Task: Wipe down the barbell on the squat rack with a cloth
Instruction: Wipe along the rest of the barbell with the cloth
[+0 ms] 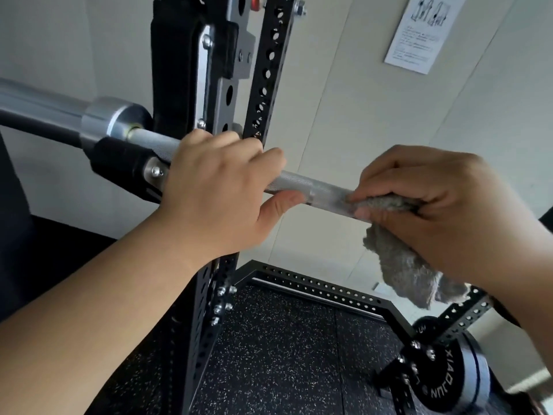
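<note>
Two hands are curled on the knurled silver steel barbell [302, 182] mid-frame: the left hand [215, 187] grips it bare, the right hand [443, 211] presses a crumpled grey cloth [401, 265] around it.

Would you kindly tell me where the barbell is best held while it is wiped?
Grip the barbell on its bare knurled shaft between rack upright and cloth, from above, as the left hand does: the bar is round, and its knurling likely resists slipping.
</note>
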### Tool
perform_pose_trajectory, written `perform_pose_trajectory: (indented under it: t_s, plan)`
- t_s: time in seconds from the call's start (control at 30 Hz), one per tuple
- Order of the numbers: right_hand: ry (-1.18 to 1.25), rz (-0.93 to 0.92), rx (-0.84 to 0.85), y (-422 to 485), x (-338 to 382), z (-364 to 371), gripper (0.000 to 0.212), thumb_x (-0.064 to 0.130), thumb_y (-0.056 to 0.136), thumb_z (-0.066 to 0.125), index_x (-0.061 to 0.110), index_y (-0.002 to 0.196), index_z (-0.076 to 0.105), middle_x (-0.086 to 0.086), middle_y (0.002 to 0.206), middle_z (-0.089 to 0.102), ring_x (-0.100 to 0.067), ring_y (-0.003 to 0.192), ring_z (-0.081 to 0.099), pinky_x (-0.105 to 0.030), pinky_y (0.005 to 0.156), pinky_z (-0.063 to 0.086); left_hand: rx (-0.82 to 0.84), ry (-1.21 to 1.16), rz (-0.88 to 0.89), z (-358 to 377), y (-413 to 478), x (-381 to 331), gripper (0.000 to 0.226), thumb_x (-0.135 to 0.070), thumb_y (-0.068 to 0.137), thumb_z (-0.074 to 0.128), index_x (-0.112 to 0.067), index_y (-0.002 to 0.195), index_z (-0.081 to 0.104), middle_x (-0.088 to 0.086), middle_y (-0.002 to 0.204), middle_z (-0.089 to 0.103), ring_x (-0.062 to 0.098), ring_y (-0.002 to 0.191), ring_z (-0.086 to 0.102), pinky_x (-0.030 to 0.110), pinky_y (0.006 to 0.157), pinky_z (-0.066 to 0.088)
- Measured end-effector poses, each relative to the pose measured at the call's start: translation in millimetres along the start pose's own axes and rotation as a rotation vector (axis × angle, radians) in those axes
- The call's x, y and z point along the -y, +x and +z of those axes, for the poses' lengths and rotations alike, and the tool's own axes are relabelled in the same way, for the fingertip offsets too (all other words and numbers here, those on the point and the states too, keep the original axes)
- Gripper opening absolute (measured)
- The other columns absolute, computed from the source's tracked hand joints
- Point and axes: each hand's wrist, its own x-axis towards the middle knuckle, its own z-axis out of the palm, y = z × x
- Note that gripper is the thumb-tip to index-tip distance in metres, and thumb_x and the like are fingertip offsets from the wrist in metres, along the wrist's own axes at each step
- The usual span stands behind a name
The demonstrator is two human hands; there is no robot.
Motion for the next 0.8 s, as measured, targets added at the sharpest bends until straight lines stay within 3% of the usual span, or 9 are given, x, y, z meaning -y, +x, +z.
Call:
perform_pose_trajectory:
  t_s: [0.1, 0.17, 0.3, 0.47, 0.57, 0.63, 0.67, 0.73, 0.8]
  plan:
    - [0.014, -0.014, 0.025, 22, -3, 7, 0.011, 0.019, 0.090, 0.076, 0.027, 0.094, 0.082, 0.013, 0.094, 0.072, -0.005, 0.083, 0.070, -0.008, 0.072, 0.049, -0.003, 0.002, 0.003, -2, 5, 0, 0.060, -0.071, 0.101, 0.031, -0.020, 0.083, 0.058, -0.003, 0.067, 0.048, 0.026, 0.065, 0.050, 0.042, 0.067, 0.041]
    - [0.097, 0.002, 0.133, 29, -5, 3, 0.011, 0.020, 0.089, 0.077, 0.030, 0.093, 0.082, 0.014, 0.095, 0.073, -0.006, 0.088, 0.072, -0.009, 0.075, 0.051, -0.023, -0.003, -0.010, -3, 5, -2, 0.060, -0.070, 0.101, 0.030, -0.021, 0.078, 0.055, -0.004, 0.064, 0.046, 0.025, 0.062, 0.048, 0.042, 0.066, 0.042]
    - [0.261, 0.142, 0.379, 31, -16, -24, 0.016, 0.026, 0.079, 0.084, 0.042, 0.083, 0.080, 0.015, 0.101, 0.074, -0.008, 0.089, 0.074, -0.029, 0.078, 0.062, 0.005, -0.009, -0.071, -5, 11, -7, 0.058, -0.062, 0.103, 0.024, -0.024, 0.063, 0.041, -0.006, 0.055, 0.043, 0.025, 0.054, 0.048, 0.039, 0.062, 0.044]
    - [0.295, 0.033, 0.416, 62, -15, -3, 0.008, 0.030, 0.082, 0.082, 0.034, 0.087, 0.077, 0.015, 0.094, 0.073, -0.004, 0.089, 0.072, -0.013, 0.082, 0.052, 0.199, 0.079, -0.145, -16, 26, -11, 0.066, -0.058, 0.095, 0.019, -0.019, 0.053, 0.053, -0.004, 0.045, 0.045, 0.022, 0.045, 0.047, 0.028, 0.052, 0.033]
    - [0.373, 0.061, 0.678, 68, -27, -17, 0.009, 0.034, 0.077, 0.081, 0.032, 0.086, 0.079, 0.004, 0.093, 0.076, -0.015, 0.086, 0.075, -0.031, 0.080, 0.061, 0.222, 0.061, -0.161, -16, 27, -11, 0.065, -0.057, 0.096, 0.022, -0.021, 0.054, 0.056, -0.004, 0.045, 0.047, 0.021, 0.045, 0.048, 0.029, 0.051, 0.034]
    - [0.427, 0.062, 0.741, 68, -34, -22, 0.012, 0.036, 0.075, 0.081, 0.030, 0.085, 0.079, -0.003, 0.090, 0.076, -0.022, 0.083, 0.076, -0.041, 0.075, 0.064, 0.222, 0.065, -0.168, -17, 29, -11, 0.064, -0.057, 0.096, 0.025, -0.021, 0.052, 0.054, -0.003, 0.044, 0.046, 0.021, 0.044, 0.048, 0.030, 0.052, 0.038]
    - [0.466, 0.061, 0.712, 69, -35, -17, 0.012, 0.035, 0.075, 0.081, 0.029, 0.085, 0.078, -0.003, 0.087, 0.076, -0.021, 0.079, 0.076, -0.038, 0.072, 0.064, 0.237, 0.065, -0.176, -18, 31, -11, 0.064, -0.058, 0.096, 0.025, -0.021, 0.052, 0.053, -0.003, 0.045, 0.046, 0.020, 0.045, 0.048, 0.030, 0.053, 0.038]
    - [0.477, 0.013, 0.586, 73, -31, -3, 0.009, 0.031, 0.079, 0.082, 0.027, 0.084, 0.076, 0.007, 0.081, 0.076, -0.007, 0.073, 0.074, -0.019, 0.069, 0.059, 0.297, 0.036, -0.214, -21, 38, -12, 0.064, -0.060, 0.095, 0.024, -0.020, 0.052, 0.051, -0.004, 0.048, 0.048, 0.017, 0.049, 0.047, 0.030, 0.052, 0.031]
    - [0.469, -0.015, 0.539, 77, -25, 4, 0.007, 0.025, 0.082, 0.083, 0.025, 0.085, 0.077, 0.011, 0.080, 0.076, -0.002, 0.073, 0.073, -0.014, 0.068, 0.057, 0.342, 0.036, -0.239, -24, 39, -13, 0.063, -0.061, 0.094, 0.022, -0.021, 0.054, 0.052, -0.004, 0.052, 0.051, 0.014, 0.053, 0.047, 0.030, 0.053, 0.025]
